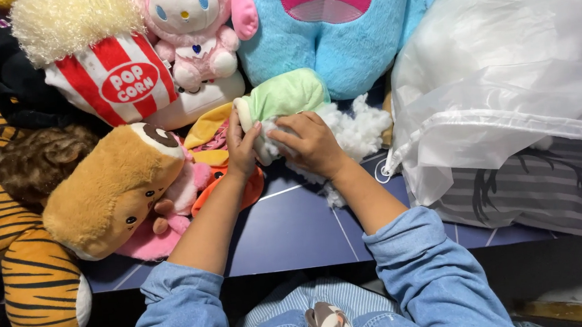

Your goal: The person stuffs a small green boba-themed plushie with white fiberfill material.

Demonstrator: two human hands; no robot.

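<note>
Our left hand [240, 147] grips the green toy [281, 95]; right fingers [294, 124] pinch white stuffing [354, 128] at its opening. We judge small, deep pushes best.

Both arms in blue sleeves reach forward and come close together, with the left hand [241, 145] standing up on its edge and the right hand [308, 143] curled, fingers bent down.

seven plush toys [114, 189], one plastic bag [507, 67]

I see dark blue tabletop [297, 229] with thin white lines, black floor [580, 264] below at lower right, light even and soft.
</note>
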